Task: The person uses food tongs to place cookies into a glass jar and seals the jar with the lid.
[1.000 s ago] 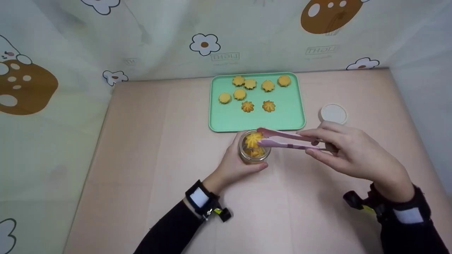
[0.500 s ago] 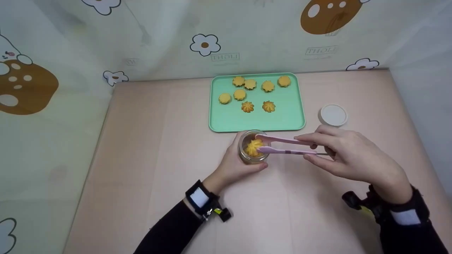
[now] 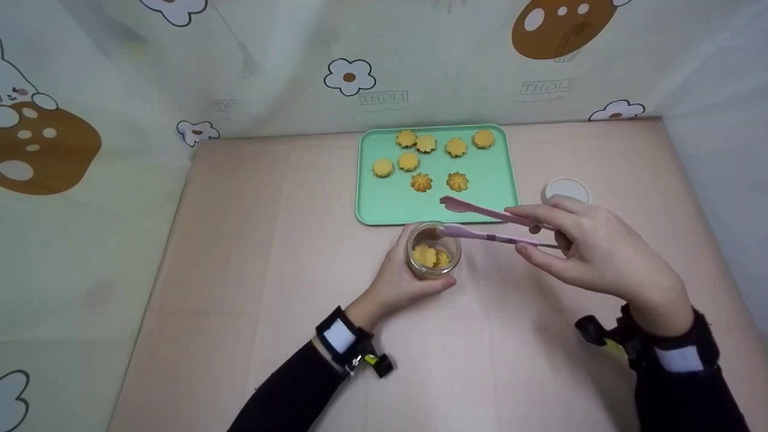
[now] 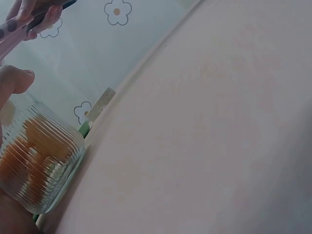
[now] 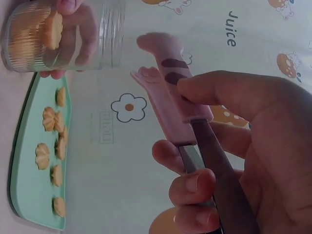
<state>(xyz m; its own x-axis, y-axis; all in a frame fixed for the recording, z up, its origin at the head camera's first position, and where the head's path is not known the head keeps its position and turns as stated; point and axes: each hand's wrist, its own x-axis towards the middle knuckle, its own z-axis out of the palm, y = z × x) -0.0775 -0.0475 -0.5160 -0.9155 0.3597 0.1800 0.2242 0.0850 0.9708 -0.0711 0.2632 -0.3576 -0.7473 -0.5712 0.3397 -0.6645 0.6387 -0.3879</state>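
- Glass jar (image 5: 112, 34) in front of tray, near middle of surface, ribbed wall, mouth uncovered; can't tell if its base touches the surface.
- Small yellow cookies (image 3: 425, 256) inside jar; two show from above, exact count unclear through the glass.
- Left hand (image 3: 396, 280) grips jar, fingers curled round its side.
- Pink tongs (image 3: 480, 210) have paw-shaped tips, spread apart; in head view one tip overlaps jar mouth, the other overlaps tray's near edge.
- Right hand (image 3: 606, 255) holds tongs, fingers and thumb pinching the two arms.
- Green tray (image 3: 399, 207) just beyond jar.
- Eight loose cookies (image 3: 457, 182) on tray: six flat side up, two ridged side up.
- White lid (image 3: 567, 189) on surface right of tray, partly behind right hand.
- Pinkish surface (image 3: 270, 240) underneath, patterned curtain (image 3: 270, 78) behind.
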